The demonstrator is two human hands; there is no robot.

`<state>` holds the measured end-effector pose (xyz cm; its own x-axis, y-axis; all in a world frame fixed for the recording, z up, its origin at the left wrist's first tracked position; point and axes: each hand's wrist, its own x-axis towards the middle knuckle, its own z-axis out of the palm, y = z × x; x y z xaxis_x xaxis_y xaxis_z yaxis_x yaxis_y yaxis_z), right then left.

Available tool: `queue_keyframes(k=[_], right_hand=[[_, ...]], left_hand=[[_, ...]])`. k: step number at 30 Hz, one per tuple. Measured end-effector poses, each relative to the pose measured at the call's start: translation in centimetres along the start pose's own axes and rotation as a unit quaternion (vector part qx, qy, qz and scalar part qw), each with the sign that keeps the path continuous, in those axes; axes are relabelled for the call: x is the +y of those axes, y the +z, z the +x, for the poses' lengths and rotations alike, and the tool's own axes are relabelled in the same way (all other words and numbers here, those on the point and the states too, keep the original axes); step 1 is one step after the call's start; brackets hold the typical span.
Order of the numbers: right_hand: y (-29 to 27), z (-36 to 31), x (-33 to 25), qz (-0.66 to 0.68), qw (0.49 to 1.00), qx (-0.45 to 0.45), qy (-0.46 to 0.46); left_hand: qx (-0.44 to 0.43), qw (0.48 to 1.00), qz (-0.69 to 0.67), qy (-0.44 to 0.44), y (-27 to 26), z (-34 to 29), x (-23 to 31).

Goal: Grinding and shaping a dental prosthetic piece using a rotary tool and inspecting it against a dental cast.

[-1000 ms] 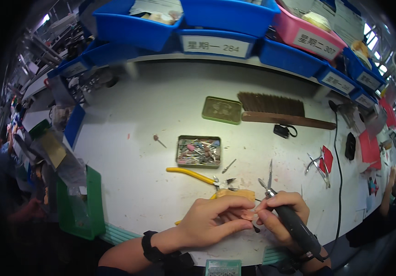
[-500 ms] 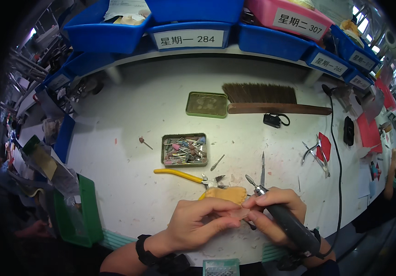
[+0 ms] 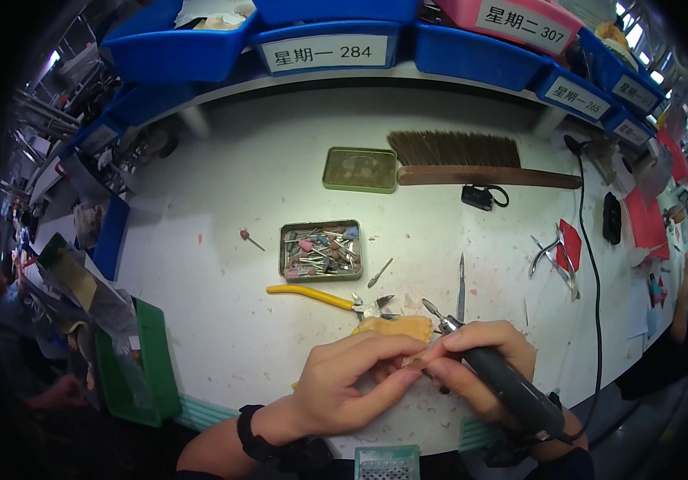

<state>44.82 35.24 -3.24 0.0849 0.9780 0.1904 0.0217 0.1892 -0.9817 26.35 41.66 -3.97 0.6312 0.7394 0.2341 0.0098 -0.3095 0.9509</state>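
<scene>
My left hand (image 3: 356,380) pinches a small pinkish translucent piece (image 3: 414,362) between thumb and fingers, which hide most of it. My right hand (image 3: 484,364) is wrapped round a dark rotary grinder (image 3: 512,392); its metal bur (image 3: 430,307) points up and away from the piece. The right thumb and fingertip meet the piece's right side. Just beyond the fingers lies a yellowish dental cast (image 3: 398,326), partly covered by my left hand. Side cutters (image 3: 312,296) with yellow handles lie behind it, partly hidden.
A tin of burs (image 3: 282,254), its lid (image 3: 360,170), a brush (image 3: 472,174), a knife-like tool (image 3: 462,288) and metal pliers (image 3: 556,256) lie on the table. The grinder's cable (image 3: 596,320) runs along the right. Blue bins (image 3: 472,60) line the shelf; a green bin (image 3: 148,360) stands left.
The view has shifted slightly, so the tabletop things sit a little higher. My fingers have closed in, and less of the pinkish piece shows. The grinder stays in my right hand.
</scene>
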Motion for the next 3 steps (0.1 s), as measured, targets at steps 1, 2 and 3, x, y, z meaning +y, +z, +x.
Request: queue_keyframes(k=[1, 2, 3], right_hand=[[-0.11, -0.13, -0.03, 0.009, 1.000, 0.002, 0.022], [-0.20, -0.23, 0.00, 0.019, 0.999, 0.004, 0.044], [-0.14, -0.24, 0.15, 0.041, 0.998, 0.006, 0.040]], left_hand=[[-0.007, 1.000, -0.017, -0.017, 0.09, 0.05, 0.04], [-0.013, 0.999, -0.034, -0.034, 0.21, 0.07, 0.02], [-0.011, 0.996, -0.071, -0.058, 0.37, -0.23, -0.23]])
